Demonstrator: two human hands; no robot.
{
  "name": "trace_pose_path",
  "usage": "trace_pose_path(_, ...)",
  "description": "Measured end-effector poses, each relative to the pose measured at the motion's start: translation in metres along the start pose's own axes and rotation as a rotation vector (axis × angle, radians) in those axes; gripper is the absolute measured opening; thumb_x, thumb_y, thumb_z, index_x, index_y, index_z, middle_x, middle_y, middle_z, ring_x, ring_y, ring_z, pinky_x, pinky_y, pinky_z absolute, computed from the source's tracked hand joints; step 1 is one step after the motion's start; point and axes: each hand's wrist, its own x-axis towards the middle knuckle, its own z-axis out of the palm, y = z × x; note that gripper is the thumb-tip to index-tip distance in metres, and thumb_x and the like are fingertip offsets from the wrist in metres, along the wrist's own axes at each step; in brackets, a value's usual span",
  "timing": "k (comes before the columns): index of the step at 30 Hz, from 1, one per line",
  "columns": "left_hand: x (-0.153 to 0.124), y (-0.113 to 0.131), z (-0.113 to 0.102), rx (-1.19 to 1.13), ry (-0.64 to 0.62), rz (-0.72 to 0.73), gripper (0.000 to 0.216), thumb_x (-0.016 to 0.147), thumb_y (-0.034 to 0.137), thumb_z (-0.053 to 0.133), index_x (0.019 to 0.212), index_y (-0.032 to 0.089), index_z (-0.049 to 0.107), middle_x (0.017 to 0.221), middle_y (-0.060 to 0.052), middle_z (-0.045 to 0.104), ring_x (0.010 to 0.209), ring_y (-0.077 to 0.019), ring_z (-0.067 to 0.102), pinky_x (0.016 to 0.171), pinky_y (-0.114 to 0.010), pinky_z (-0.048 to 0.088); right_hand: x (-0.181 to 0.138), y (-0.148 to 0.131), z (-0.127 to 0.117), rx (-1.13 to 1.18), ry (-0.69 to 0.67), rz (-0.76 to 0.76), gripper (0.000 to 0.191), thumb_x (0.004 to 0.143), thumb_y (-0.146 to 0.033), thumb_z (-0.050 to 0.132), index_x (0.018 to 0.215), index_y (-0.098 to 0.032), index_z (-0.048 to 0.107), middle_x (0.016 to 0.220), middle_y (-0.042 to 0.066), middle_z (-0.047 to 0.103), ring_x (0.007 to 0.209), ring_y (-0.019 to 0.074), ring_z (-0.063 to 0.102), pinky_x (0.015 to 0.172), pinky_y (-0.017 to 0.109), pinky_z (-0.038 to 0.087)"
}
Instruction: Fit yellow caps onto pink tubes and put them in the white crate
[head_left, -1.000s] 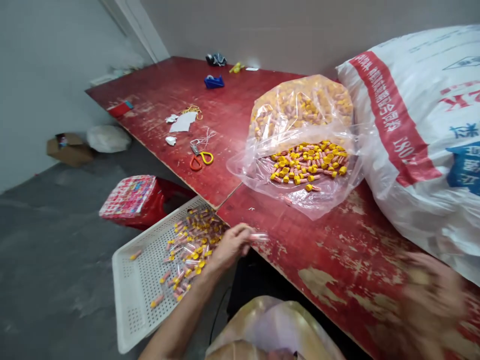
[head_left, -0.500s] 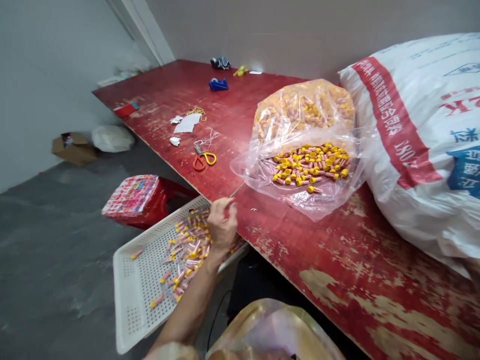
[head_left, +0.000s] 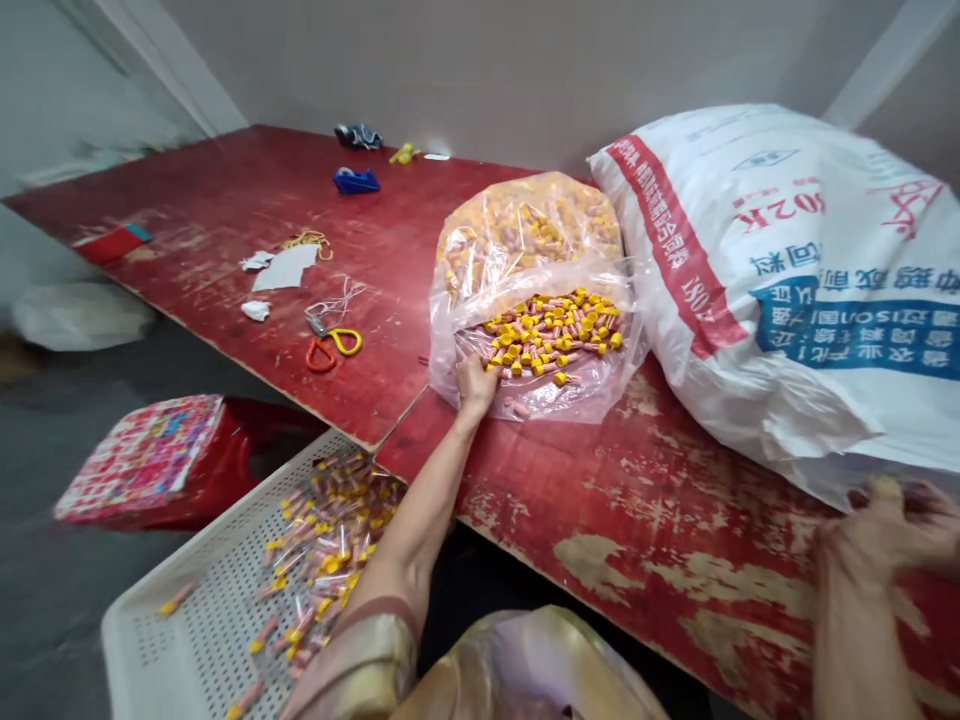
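Touching the clear bag (head_left: 589,403) at its 7 o'clock edge, left hand (head_left: 476,386) curls beside yellow-capped tubes (head_left: 553,330) inside; cannot tell whether its grip pinches one. Right hand (head_left: 889,525), blurred, near white sack (head_left: 787,250), bag's 4 o'clock; grip unclear. White tray (head_left: 176,650), bag's 8 o'clock, holds more tubes beside counter (head_left: 510,510)

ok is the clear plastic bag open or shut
Open: the clear plastic bag gapes on its near side, where yellow-capped pieces lie uncovered.
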Motion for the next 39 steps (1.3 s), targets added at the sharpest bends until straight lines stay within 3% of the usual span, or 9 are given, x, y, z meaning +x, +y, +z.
trace_pose_path(2,-0.005,-0.002,-0.003,-0.156,0.024,-0.035,0.013,0.065,0.022,0.067,0.069,0.017,0.055,0.070,-0.002,0.060,0.068,-0.0168,0.057,0.067,-0.028,0.044,-0.025,-0.012,-0.018,0.083,-0.038,-0.038,0.037,0.066,-0.033,0.071,0.098,-0.018,0.059,0.097,0.014,0.058,0.085,0.0287,0.061,0.072,0.047,0.050)
trace_pose_path(6,-0.037,0.021,-0.014,-0.594,0.038,-0.030,0.020,0.064,0.023,0.068,0.074,0.017,0.052,0.068,0.003,0.056,0.061,-0.0107,0.054,0.061,-0.023,0.043,-0.098,-0.049,-0.027,0.056,-0.785,-0.121,0.037,0.082,-0.038,0.058,0.113,-0.019,0.060,0.091,0.008,0.061,0.079,0.0215,0.060,0.071,0.038,0.050)
trace_pose_path(9,-0.088,0.053,-0.026,-0.912,-0.136,0.011,0.022,0.070,0.031,0.068,0.081,0.018,0.053,0.069,0.002,0.060,0.061,-0.0108,0.058,0.059,-0.023,0.045,-0.134,-0.064,-0.011,0.083,-1.061,-0.124,0.042,0.080,-0.041,0.063,0.117,-0.021,0.058,0.089,0.005,0.061,0.074,0.0174,0.058,0.067,0.031,0.048)
trace_pose_path(13,-0.161,0.081,-0.027,-1.073,-0.411,-0.081,0.023,0.071,0.032,0.071,0.084,0.017,0.059,0.070,0.001,0.063,0.063,-0.0114,0.060,0.061,-0.024,0.048,-0.146,-0.074,0.008,0.108,-1.139,-0.269,0.024,0.081,-0.039,0.067,0.096,-0.021,0.062,0.088,0.005,0.061,0.078,0.0175,0.057,0.070,0.030,0.046)
trace_pose_path(18,-0.202,0.081,-0.011,-1.066,-0.332,-0.102,0.019,0.074,0.033,0.071,0.084,0.017,0.067,0.083,-0.002,0.065,0.075,-0.0127,0.061,0.073,-0.026,0.050,-0.153,-0.086,0.012,0.197,-1.267,-0.382,0.017,0.088,-0.033,0.061,0.100,-0.020,0.060,0.088,0.006,0.057,0.076,0.0157,0.056,0.065,0.028,0.046)
trace_pose_path(22,-0.220,0.074,-0.014,-0.966,-0.319,0.017,0.024,0.087,0.036,0.056,0.091,0.018,0.071,0.097,-0.007,0.067,0.095,-0.0168,0.061,0.088,-0.029,0.046,-0.169,-0.086,0.011,0.252,-1.205,-0.371,0.014,0.089,-0.028,0.058,0.098,-0.018,0.059,0.086,0.005,0.055,0.075,0.0142,0.055,0.064,0.026,0.046)
trace_pose_path(27,-0.221,0.065,-0.024,-0.953,-0.447,-0.023,0.036,0.089,0.045,0.049,0.090,0.016,0.070,0.096,-0.008,0.067,0.095,-0.0186,0.060,0.088,-0.030,0.044,-0.177,-0.082,0.011,0.253,-1.242,-0.278,0.012,0.089,-0.030,0.059,0.091,-0.018,0.059,0.081,0.004,0.057,0.071,0.0133,0.055,0.061,0.024,0.045)
trace_pose_path(34,-0.200,0.063,-0.019,-1.134,-0.786,-0.589,0.066,0.078,0.075,0.037,0.077,0.014,0.060,0.067,-0.003,0.061,0.059,-0.0121,0.056,0.060,-0.025,0.042,-0.198,-0.099,-0.003,0.447,-1.524,-0.544,0.008,0.089,-0.022,0.057,0.096,-0.018,0.055,0.088,0.006,0.059,0.082,0.0155,0.058,0.070,0.026,0.048)
trace_pose_path(39,-0.212,0.049,-0.024,-0.990,-0.904,-0.573,0.071,0.074,0.081,0.031,0.071,0.015,0.059,0.059,0.000,0.055,0.055,-0.0108,0.050,0.056,-0.024,0.039,-0.215,-0.106,-0.011,0.430,-1.636,-0.604,0.005,0.091,-0.022,0.053,0.089,-0.018,0.052,0.080,0.004,0.057,0.072,0.0138,0.056,0.061,0.023,0.048)
